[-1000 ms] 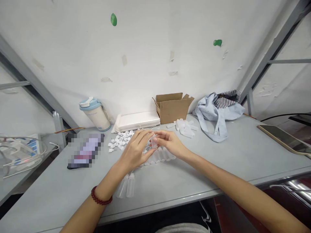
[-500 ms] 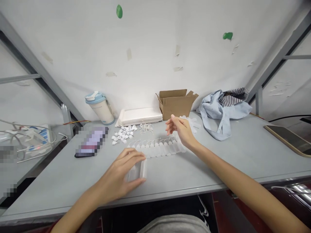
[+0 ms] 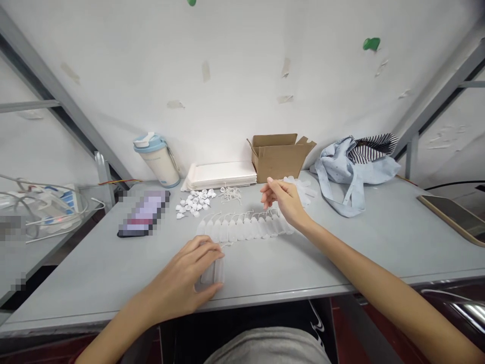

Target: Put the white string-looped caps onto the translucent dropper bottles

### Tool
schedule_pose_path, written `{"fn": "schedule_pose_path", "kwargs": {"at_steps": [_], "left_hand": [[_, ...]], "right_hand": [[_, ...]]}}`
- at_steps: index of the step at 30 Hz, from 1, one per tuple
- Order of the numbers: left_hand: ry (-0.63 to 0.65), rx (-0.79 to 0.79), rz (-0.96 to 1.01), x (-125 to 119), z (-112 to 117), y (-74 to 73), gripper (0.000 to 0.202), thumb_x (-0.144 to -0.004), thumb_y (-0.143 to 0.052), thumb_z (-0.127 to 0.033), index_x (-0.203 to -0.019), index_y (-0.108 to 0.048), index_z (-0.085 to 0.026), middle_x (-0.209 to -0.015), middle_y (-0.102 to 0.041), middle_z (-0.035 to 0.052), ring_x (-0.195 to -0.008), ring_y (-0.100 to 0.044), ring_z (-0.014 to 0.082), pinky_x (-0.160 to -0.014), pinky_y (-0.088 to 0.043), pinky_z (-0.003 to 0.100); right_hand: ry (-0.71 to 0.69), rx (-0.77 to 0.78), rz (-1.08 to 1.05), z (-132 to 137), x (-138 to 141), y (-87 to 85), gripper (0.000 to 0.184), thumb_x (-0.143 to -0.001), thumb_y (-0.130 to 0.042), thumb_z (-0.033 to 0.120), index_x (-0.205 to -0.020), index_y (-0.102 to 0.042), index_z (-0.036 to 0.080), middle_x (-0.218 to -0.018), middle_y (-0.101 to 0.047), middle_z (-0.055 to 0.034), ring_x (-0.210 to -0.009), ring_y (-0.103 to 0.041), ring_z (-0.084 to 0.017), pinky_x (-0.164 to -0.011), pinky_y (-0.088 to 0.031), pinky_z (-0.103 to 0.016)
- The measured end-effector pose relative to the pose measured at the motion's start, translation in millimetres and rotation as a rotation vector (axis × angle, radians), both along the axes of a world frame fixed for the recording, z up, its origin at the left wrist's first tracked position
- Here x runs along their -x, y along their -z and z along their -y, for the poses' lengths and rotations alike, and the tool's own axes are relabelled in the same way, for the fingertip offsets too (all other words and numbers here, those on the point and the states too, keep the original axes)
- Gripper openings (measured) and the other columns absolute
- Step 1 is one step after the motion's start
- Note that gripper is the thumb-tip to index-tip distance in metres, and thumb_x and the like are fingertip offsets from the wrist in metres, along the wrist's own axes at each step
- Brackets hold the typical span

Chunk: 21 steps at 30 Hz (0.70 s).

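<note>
My left hand (image 3: 189, 275) rests at the table's front, thumb and fingers around the ends of a clear plastic tube (image 3: 219, 270). Another clear tube lies beside it, partly under the palm. Beyond this hand runs a row of several translucent tubes (image 3: 237, 230), side by side, with thin pale strings at their far ends. My right hand (image 3: 284, 202) hovers over the row's right end with curled fingers; whatever is in them, if anything, is hidden. Small white caps (image 3: 193, 202) lie loose behind the row, next to a heap of short white strings (image 3: 231, 194).
Along the wall stand a tumbler (image 3: 157, 159), a stack of white sheets or packs (image 3: 223, 174), an open cardboard box (image 3: 280, 162) and a blue cloth bag (image 3: 344, 172). Translucent pieces (image 3: 303, 189) lie before the box. A phone (image 3: 146, 212) lies left, a dark-screened device (image 3: 454, 217) right.
The tube in my left hand has come down flatter, toward the table. My right hand has barely moved. The whole view has shifted slightly.
</note>
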<state>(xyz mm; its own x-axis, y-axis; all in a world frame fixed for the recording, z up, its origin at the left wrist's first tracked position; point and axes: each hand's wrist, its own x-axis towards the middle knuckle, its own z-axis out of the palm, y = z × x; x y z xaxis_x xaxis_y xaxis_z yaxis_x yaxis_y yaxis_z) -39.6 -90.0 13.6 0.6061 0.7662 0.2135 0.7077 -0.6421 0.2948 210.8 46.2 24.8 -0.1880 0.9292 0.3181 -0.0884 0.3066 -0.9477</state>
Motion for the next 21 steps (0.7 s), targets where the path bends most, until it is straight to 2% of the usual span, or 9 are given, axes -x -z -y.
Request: {"fn": "schedule_pose_path", "kwargs": {"at_steps": [9,14,17,19,21], "left_hand": [[0.016,0.053,-0.062,3,-1,-4.5,0.035,-0.081,-0.057,-0.019,-0.116,-0.053,-0.02,-0.119,-0.056,0.0089,-0.12,-0.039,0.0274,-0.098,-0.044,0.041],[0.009,0.067,-0.036,4,-3,-15.9,0.038,-0.082,-0.06,-0.027,-0.119,-0.053,-0.022,-0.123,-0.054,0.0087,-0.122,-0.04,0.0271,-0.098,-0.044,0.04],[-0.028,0.019,0.037,4,-26,-27.0,0.029,-0.086,-0.053,-0.03,-0.115,-0.055,-0.021,-0.119,-0.057,0.009,-0.117,-0.045,0.0258,-0.098,-0.042,0.041],[-0.102,-0.026,0.081,3,-54,-32.2,0.026,-0.088,-0.047,-0.031,-0.109,-0.059,-0.019,-0.112,-0.061,0.0093,-0.111,-0.049,0.0256,-0.096,-0.042,0.043],[-0.197,-0.048,0.073,1,-88,-34.0,0.028,-0.087,-0.045,-0.032,-0.104,-0.062,-0.018,-0.105,-0.064,0.0094,-0.107,-0.051,0.0271,-0.09,-0.045,0.043]], "right_hand": [[0.012,-0.022,0.001,-4,-2,2.7,0.044,-0.086,-0.051,0.054,-0.069,-0.06,0.015,-0.056,-0.061,-0.0017,-0.043,-0.055,-0.011,-0.046,-0.04,-0.025],[0.06,-0.031,0.04,-13,-8,-0.4,0.042,-0.087,-0.05,0.051,-0.069,-0.059,0.014,-0.056,-0.06,-0.0021,-0.043,-0.055,-0.011,-0.046,-0.039,-0.025],[0.123,-0.059,0.159,-26,-19,2.2,0.039,-0.087,-0.05,0.049,-0.07,-0.059,0.015,-0.058,-0.062,-0.0021,-0.046,-0.056,-0.012,-0.048,-0.04,-0.024],[0.187,-0.093,0.316,-38,-28,7.6,0.034,-0.087,-0.05,0.044,-0.071,-0.059,0.016,-0.064,-0.065,-0.0032,-0.052,-0.058,-0.013,-0.051,-0.041,-0.025],[0.28,-0.163,0.56,-50,-37,14.6,0.024,-0.087,-0.05,0.032,-0.072,-0.061,0.016,-0.069,-0.068,-0.0045,-0.06,-0.061,-0.015,-0.058,-0.043,-0.026]]}}
